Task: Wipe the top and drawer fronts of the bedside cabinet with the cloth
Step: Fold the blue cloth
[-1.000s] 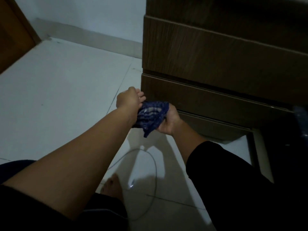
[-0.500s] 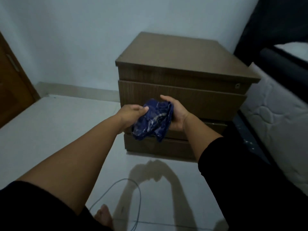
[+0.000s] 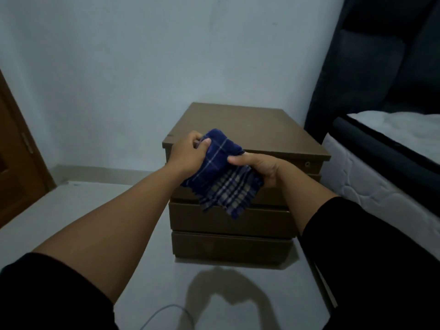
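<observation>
A brown wooden bedside cabinet [image 3: 247, 129] with stacked drawer fronts [image 3: 228, 222] stands against the wall ahead of me. I hold a dark blue checked cloth [image 3: 221, 179] in the air in front of its upper drawers, partly unfolded and hanging down. My left hand [image 3: 190, 156] grips the cloth's upper left part. My right hand [image 3: 259, 167] pinches its right edge with thumb and fingers. The cloth hides part of the top drawer front; it does not touch the cabinet top.
A bed with a white mattress [image 3: 371, 177] and a dark headboard [image 3: 381, 63] sits close on the cabinet's right. A wooden door [image 3: 16, 167] is at the left. A thin cable [image 3: 164, 313] lies on the pale tiled floor [image 3: 71, 210] near me.
The view has risen from the low drawers to above the cabinet. Both hands have lifted the cloth and spread it out from a bunched wad.
</observation>
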A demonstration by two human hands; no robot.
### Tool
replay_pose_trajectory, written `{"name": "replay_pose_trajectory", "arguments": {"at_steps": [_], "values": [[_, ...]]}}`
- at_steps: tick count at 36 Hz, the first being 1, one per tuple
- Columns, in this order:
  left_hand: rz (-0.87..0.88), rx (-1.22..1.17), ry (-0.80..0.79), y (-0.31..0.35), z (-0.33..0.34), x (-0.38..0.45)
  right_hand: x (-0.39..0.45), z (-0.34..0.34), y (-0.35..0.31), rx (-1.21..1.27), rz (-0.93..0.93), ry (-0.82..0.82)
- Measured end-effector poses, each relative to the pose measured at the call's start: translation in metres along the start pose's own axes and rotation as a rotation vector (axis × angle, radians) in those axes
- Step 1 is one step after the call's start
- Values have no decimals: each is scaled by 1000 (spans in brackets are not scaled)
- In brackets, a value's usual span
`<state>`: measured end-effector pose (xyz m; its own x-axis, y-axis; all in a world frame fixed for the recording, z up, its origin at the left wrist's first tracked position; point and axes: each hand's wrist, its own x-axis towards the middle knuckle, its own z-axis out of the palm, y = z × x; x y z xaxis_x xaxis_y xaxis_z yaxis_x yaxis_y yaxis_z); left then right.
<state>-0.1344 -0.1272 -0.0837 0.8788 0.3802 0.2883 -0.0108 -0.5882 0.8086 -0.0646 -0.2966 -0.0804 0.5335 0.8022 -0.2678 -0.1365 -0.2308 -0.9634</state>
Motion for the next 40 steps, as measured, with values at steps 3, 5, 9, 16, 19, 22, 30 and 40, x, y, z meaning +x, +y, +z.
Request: {"name": "replay_pose_trajectory", "arguments": {"at_steps": [3,5,9,16,19,22,30,40], "values": [[34,43,43,13,-7,9,6,-1,-11,-52,34,57],[77,77,91,20,-11,14,11,-1,-16,-26,44,116],[248,161,170,36,-12,22,22,0,-37,122,-64,249],[503,233,205,53,-11,34,43,-13,-73,925,-386,99],[476,266,145,57,-11,42,53,-16,-77,890,-425,82],[450,273,123,56,-16,54,70,-15,-82,771,-403,220],[-208,-105,146,21,-26,105,117,-19,-84,760,-322,370],[-239,-287,196,-11,-35,135,148,-22,-87,638,-263,389]]}}
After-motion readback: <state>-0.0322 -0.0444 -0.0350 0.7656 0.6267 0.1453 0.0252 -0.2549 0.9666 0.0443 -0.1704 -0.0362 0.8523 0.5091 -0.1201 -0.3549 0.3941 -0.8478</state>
